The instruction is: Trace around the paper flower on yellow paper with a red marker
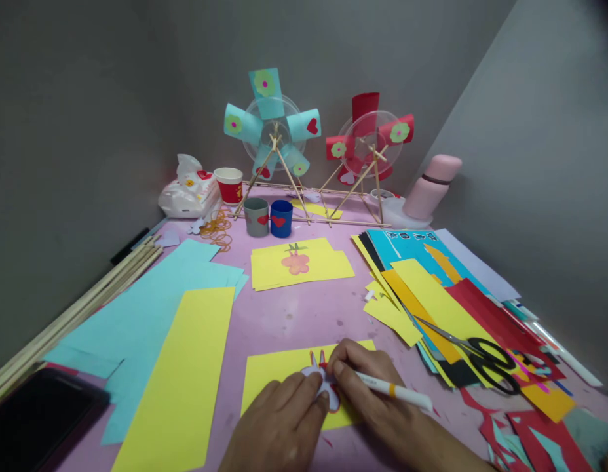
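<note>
My left hand (287, 419) presses its fingertips onto a small lilac paper cutout (332, 398), which lies on a yellow paper rectangle (265, 370). In my right hand (365, 383) is a white marker (407, 396) with an orange band, its tip at the cutout's edge and hidden behind my fingers. Red outline marks show on the yellow paper around the cutout, with two narrow loops above it. Farther back lies another yellow sheet (328, 269) bearing a pink flower-like drawing (295, 263) with dark leaves.
Scissors (474, 347) rest on stacked coloured paper at right, near red scraps (544, 439). Blue sheets (151, 314), a yellow strip (186, 380), wooden sticks (88, 308) and a phone (43, 416) lie left. Behind stand paper wheels (268, 98), cups (257, 216) and a pink bottle (432, 187).
</note>
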Demonstrator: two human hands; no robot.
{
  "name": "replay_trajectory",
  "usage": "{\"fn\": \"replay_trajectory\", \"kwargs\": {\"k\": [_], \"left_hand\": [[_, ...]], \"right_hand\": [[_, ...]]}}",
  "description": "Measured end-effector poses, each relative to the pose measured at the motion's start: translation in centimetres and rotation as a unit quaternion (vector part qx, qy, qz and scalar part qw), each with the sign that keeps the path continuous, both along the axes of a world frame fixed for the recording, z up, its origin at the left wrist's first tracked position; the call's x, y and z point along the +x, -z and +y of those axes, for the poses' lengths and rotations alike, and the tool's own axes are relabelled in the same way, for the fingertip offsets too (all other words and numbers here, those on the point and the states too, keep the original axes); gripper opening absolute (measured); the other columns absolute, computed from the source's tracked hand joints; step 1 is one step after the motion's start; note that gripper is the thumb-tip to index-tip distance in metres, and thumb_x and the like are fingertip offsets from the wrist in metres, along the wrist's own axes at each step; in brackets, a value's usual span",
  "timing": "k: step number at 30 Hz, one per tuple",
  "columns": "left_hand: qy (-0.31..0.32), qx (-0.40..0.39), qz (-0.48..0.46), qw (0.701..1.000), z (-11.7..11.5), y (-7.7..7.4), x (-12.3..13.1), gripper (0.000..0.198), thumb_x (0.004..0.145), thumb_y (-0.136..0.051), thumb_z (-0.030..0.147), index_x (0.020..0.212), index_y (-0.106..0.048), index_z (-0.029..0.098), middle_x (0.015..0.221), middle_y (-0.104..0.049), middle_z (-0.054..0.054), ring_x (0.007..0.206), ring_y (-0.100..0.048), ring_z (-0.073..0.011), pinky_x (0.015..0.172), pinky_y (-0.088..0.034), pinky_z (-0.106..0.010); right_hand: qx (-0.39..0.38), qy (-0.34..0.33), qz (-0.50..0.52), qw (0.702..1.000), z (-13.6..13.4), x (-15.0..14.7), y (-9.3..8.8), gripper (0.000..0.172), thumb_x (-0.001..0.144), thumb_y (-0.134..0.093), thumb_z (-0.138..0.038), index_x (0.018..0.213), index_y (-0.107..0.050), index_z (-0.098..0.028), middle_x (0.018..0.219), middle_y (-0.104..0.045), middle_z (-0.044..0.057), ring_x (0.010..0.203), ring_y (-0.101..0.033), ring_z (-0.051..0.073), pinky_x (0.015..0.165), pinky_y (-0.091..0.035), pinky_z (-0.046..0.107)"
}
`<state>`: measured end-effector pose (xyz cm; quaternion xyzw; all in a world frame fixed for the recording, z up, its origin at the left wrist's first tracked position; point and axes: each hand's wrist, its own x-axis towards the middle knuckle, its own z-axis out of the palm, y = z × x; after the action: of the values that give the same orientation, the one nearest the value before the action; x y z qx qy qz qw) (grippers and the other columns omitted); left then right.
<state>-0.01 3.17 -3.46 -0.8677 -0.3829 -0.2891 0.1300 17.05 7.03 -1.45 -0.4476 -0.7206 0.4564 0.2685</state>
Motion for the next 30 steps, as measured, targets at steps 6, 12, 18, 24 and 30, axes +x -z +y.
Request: {"fn": "replay_trajectory", "kwargs": {"k": [6,12,18,24,30], "left_hand": [[-0.006,0.006,-0.002,1.0,-0.09,0.19,0.01,0.034,0.092,-0.03,0.01,0.088,-0.063,0.016,0.086,-0.074,-0.005,0.072,-0.068,-0.0168,0.057,-0.053,-0.027],[-0.001,0.0,0.006,1.0,0.02,0.2,-0.11,0.032,0.091,-0.031,0.009,0.091,-0.063,0.016,0.088,-0.073,-0.006,0.074,-0.067,-0.0174,0.058,-0.053,-0.028],[-0.005,-0.002,0.001,1.0,0.02,0.12,0.1,0.033,0.091,-0.031,0.009,0.089,-0.063,0.016,0.087,-0.072,-0.005,0.072,-0.066,-0.017,0.058,-0.052,-0.028],[-0.011,-0.01,0.003,1.0,-0.2,-0.09,0.08,0.033,0.092,-0.03,0.01,0.092,-0.062,0.016,0.089,-0.072,-0.005,0.074,-0.067,-0.0181,0.059,-0.053,-0.029],[-0.01,-0.025,0.008,1.0,-0.34,-0.19,-0.03,0.031,0.091,-0.032,0.009,0.092,-0.062,0.016,0.09,-0.072,-0.005,0.074,-0.067,-0.0187,0.059,-0.053,-0.03]], "right_hand": [[-0.004,0.006,0.033,0.999,-0.08,-0.22,-0.12,0.024,0.093,-0.038,-0.028,0.073,-0.049,-0.02,0.065,-0.053,-0.003,0.059,-0.051,0.011,0.054,-0.039,0.022],[0.001,0.012,0.041,0.999,0.06,-0.3,-0.13,0.024,0.094,-0.038,-0.026,0.074,-0.049,-0.021,0.066,-0.054,-0.003,0.06,-0.052,0.01,0.055,-0.04,0.02],[-0.006,0.029,0.022,0.999,0.0,-0.3,-0.17,0.023,0.093,-0.036,-0.026,0.076,-0.05,-0.02,0.067,-0.055,-0.003,0.06,-0.052,0.011,0.055,-0.04,0.021],[0.002,0.033,0.007,0.999,0.05,-0.28,0.13,0.024,0.094,-0.035,-0.03,0.077,-0.049,-0.021,0.064,-0.052,-0.004,0.058,-0.049,0.011,0.053,-0.037,0.021],[0.0,0.046,0.003,0.999,0.25,-0.37,0.22,0.024,0.093,-0.036,-0.03,0.076,-0.049,-0.02,0.062,-0.049,-0.004,0.056,-0.047,0.011,0.052,-0.036,0.022]]}}
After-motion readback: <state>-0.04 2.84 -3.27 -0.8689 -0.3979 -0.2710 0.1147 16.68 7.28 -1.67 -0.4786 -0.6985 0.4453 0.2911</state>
